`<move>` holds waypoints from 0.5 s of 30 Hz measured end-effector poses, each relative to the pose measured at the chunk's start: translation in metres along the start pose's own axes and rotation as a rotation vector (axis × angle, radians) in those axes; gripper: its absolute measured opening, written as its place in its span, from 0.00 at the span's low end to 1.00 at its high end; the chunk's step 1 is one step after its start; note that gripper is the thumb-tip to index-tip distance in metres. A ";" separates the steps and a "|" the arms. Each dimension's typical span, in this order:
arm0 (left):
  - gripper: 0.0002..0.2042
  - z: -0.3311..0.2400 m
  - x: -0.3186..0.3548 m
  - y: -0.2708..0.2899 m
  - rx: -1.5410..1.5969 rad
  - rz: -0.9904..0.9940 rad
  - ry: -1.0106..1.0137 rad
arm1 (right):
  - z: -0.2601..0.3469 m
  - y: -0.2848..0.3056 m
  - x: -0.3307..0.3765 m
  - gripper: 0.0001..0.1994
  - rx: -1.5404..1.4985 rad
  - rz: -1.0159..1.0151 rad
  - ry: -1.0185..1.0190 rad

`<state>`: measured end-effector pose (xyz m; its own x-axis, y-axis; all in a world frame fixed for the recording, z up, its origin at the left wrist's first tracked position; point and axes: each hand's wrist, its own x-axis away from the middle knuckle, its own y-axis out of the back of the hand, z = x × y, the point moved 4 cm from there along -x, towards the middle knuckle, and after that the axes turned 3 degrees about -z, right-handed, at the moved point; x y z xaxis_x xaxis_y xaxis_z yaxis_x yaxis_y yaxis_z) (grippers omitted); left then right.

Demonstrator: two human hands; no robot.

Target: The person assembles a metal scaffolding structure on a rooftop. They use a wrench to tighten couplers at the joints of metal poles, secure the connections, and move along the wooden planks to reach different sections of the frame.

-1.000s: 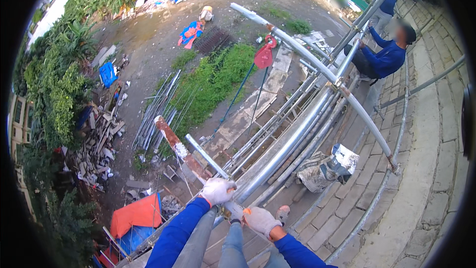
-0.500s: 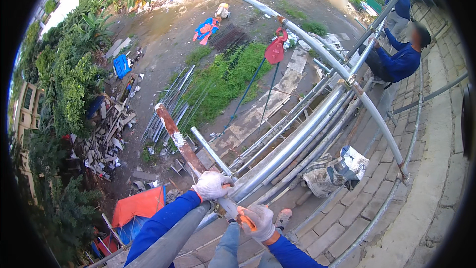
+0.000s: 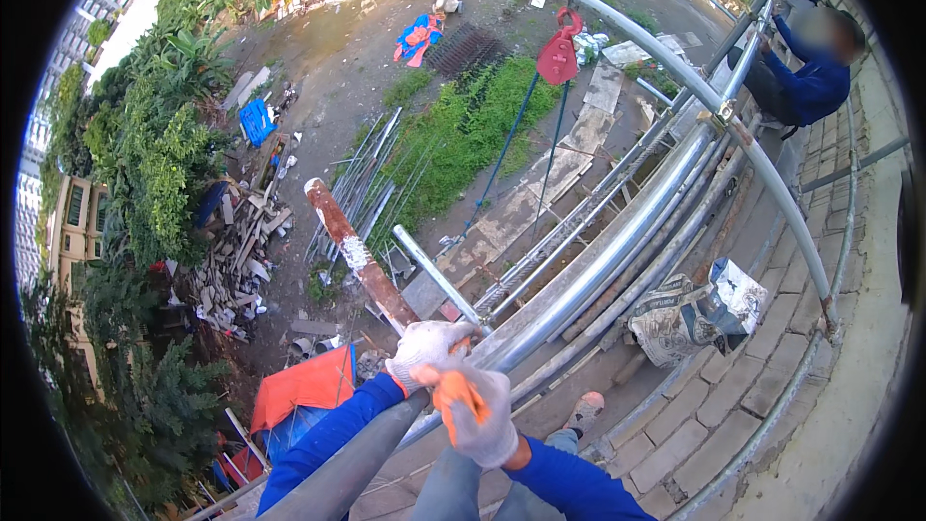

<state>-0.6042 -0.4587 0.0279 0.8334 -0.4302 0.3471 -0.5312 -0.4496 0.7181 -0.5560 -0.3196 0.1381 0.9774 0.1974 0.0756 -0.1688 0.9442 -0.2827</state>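
My left hand, in a white knit glove with an orange palm, is closed around the lower part of a rusty brown pipe with white paint patches. The pipe slants up and away to the left. Just beside it, my right hand, gloved alike and slightly blurred, is closed in front of my left wrist; whatever its fingers hold is hidden. A short silver pipe sticks out past the left hand. Under my left forearm a thick grey pole runs toward the lower edge.
Scaffold pipes lie lengthwise along the platform. A cement sack rests by the block wall. A red pulley block hangs with ropes from a pipe. A co-worker in blue sits at the upper right. Far below lies the ground.
My right hand has moved up and left, close against my left hand. The left hand keeps its hold on the rusty pipe. The view has shifted, so the surroundings appear farther right.
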 end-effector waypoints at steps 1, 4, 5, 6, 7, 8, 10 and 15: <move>0.14 0.012 0.000 -0.008 0.112 -0.078 -0.001 | 0.005 -0.004 -0.014 0.16 0.013 0.017 0.045; 0.21 0.020 0.005 0.026 0.144 -0.936 -0.041 | -0.013 0.000 -0.022 0.16 -0.023 0.062 0.139; 0.26 0.024 0.016 0.032 0.260 -1.165 0.124 | -0.027 0.003 -0.018 0.16 -0.103 0.091 0.153; 0.30 0.033 0.024 0.036 0.097 -1.336 0.236 | -0.031 0.003 -0.020 0.17 -0.158 0.096 0.183; 0.30 0.064 0.026 0.011 0.495 -1.385 0.379 | -0.034 0.003 -0.021 0.18 -0.207 0.102 0.210; 0.28 0.098 0.027 -0.017 0.820 -1.301 0.447 | -0.053 -0.003 -0.018 0.19 -0.206 0.124 0.074; 0.23 0.126 0.026 -0.060 1.411 -0.969 0.636 | -0.066 -0.007 -0.018 0.17 -0.133 0.155 0.051; 0.27 0.162 0.029 -0.104 1.686 -0.505 0.698 | -0.024 -0.028 -0.064 0.12 0.121 0.104 0.259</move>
<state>-0.5501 -0.5515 -0.1346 0.6122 0.1253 0.7807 0.5350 -0.7927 -0.2923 -0.6103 -0.3647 0.1181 0.9514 0.2356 -0.1982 -0.2684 0.9501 -0.1591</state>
